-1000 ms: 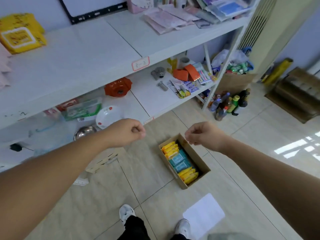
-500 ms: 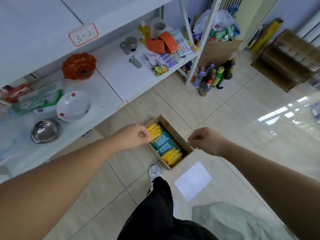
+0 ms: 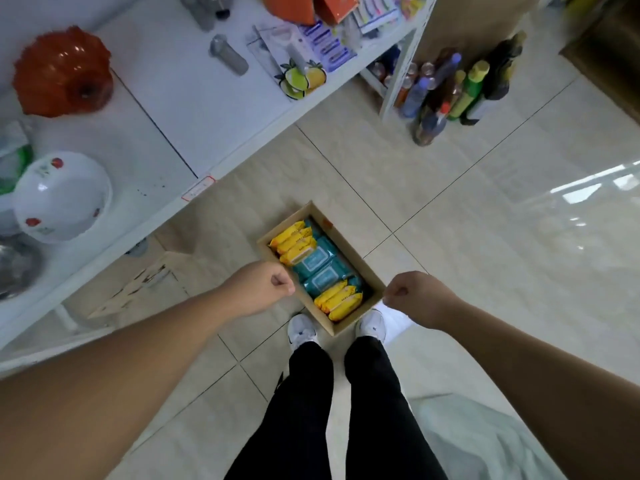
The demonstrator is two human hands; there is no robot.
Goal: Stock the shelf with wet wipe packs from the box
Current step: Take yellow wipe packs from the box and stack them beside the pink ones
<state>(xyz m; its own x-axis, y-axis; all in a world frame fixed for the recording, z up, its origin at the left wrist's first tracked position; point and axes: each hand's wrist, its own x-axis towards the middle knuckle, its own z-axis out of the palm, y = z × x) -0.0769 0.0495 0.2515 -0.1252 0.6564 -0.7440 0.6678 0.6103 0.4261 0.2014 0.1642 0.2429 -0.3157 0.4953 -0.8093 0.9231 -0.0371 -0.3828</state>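
Note:
A brown cardboard box [image 3: 360, 261] lies on the tiled floor just ahead of my shoes. It holds yellow wet wipe packs [image 3: 296, 242] at the far end, teal packs [image 3: 317, 270] in the middle and more yellow packs [image 3: 341, 301] at the near end. My left hand [image 3: 258, 289] hovers as a closed fist above the box's left side, holding nothing. My right hand [image 3: 415, 297] is also a closed fist, above the box's near right corner. The white shelf [image 3: 180, 109] runs along the upper left.
On the shelf sit an orange mould [image 3: 62, 72], a white bowl [image 3: 62, 197], a steel bowl [image 3: 15, 268] and fruit-printed packets [image 3: 301, 77]. Several bottles [image 3: 450, 91] stand on the floor by the shelf leg. A flattened piece of cardboard [image 3: 138, 285] lies under the shelf edge.
The view has tilted down and moved closer to the box. Both fists have dropped from shelf height to either side of the box, and my feet now stand at its near end.

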